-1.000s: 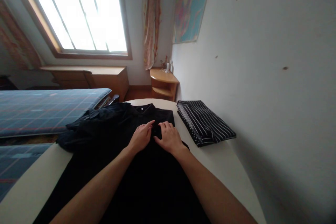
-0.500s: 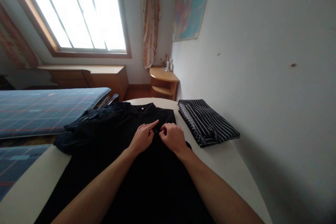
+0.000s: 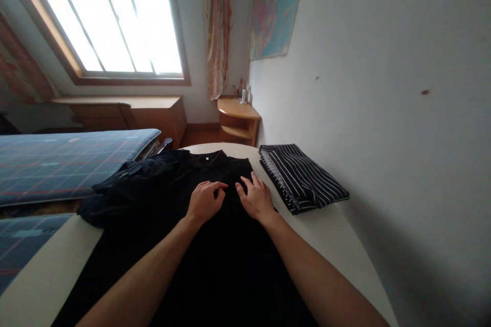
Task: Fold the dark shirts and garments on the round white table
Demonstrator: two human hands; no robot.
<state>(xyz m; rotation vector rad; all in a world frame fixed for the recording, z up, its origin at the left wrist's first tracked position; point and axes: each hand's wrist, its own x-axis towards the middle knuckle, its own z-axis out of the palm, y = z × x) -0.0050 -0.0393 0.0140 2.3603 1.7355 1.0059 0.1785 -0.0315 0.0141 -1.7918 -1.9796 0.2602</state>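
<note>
Black shirt (image 3: pixel 232 166), hands (image 3: pixel 206 203) (image 3: pixel 257 199) over it, white collar label (image 3: pixel 207 158), unreadable

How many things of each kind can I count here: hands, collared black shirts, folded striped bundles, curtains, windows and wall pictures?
Left hand and right hand: 2
Collared black shirt: 1
Folded striped bundle: 1
Left curtain and right curtain: 2
Window: 1
Wall picture: 1
Total: 8
</note>
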